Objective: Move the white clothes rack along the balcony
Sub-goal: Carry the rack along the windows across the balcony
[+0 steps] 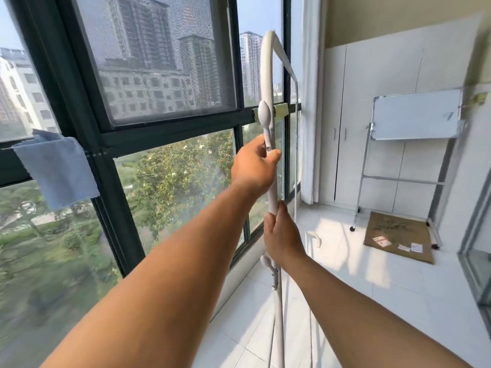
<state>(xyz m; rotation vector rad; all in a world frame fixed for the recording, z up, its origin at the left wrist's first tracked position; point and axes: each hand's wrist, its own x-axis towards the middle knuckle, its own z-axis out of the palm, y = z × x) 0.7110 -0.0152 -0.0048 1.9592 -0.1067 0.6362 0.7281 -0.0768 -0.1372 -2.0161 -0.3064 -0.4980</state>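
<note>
Rack: we're holding the white clothes rack (266, 75) by its near upright, close to the window (164, 75); its top bar is running away from us toward the far curtain (309, 102).
Left hand: our left hand (253, 168) is closing around the upright just under the oval clip (264, 112), fingers wrapped, thumb over the front.
Right hand: our right hand (283, 240) is gripping the same upright lower down, fully closed on it, just above a second clip (268, 262).
Stage: we're judging the move as in progress, since both hands are on one post and the far post (295, 155) is unsupported.
Risk 1: we're steering from one end only, so the far end could be swinging into the window glass or snagging the curtain.
Risk 2: the base is out of view, so we can't tell if it's rolling or dragging; a foot catching on a tile joint could be tipping the frame.
Risk 3: the whiteboard stand (414, 115) and brown mat (398, 237) are sitting at the far right, so pushing straight on could be running into them.
Floor: we're working on glossy white tile (358, 301), looking smooth and possibly slippery.
Room: we're standing in a narrow balcony, with dark-framed windows left, white cabinets (372, 102) at the far end, and a blue cloth (57, 168) hanging on the near-left rail.
</note>
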